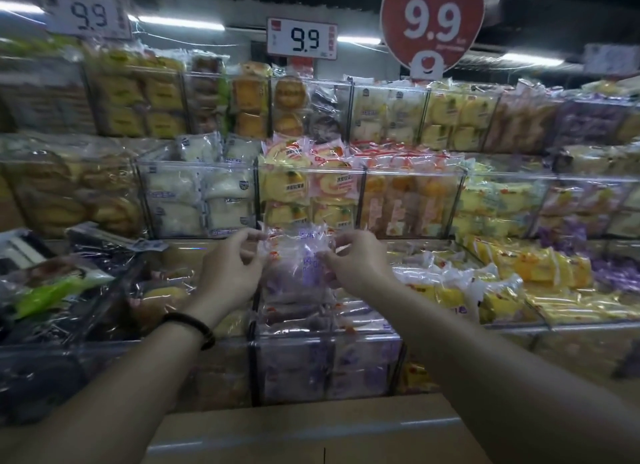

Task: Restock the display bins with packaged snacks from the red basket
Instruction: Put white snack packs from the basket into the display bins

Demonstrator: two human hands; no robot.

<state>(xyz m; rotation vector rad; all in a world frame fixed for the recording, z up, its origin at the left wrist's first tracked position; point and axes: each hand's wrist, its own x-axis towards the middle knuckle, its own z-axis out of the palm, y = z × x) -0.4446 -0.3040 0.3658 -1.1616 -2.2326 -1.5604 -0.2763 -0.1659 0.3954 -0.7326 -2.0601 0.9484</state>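
Head view, hands: left hand (pixel 231 269) and right hand (pixel 353 262) raised side by side over the front row of bins, a little apart, each pinching one edge of the same packet.
Left hand grip: fingertips closed on the packet's left edge; dark bracelet (pixel 194 326) on the wrist.
Right hand grip: fingers closed on the packet's right edge.
Held item: clear-wrapped purple snack packet (pixel 298 262), upright between the two hands, purple print on the wrapper, text too blurred to read.
Packet position: directly above the clear bin (pixel 325 366) in the front row, which holds matching purple packets stacked inside.
Bin to the right: yellow packets (pixel 446 295) heaped just beside the purple ones.
Bin to the left: darker wrapped goods with a green packet (pixel 52 295); contents hard to make out.
Middle row: clear bins of white packets (pixel 201 200) and yellow-and-pink roll packets (pixel 311 183).
Top row: more wrapped cakes behind clear fronts.
Signs: white price tag (pixel 302 39) reading 9.9; red heart sign (pixel 432 20) reading 9.9 at upper right.
Foreground: plain tan ledge (pixel 311 432), possibly a carton or shelf front, below the arms.
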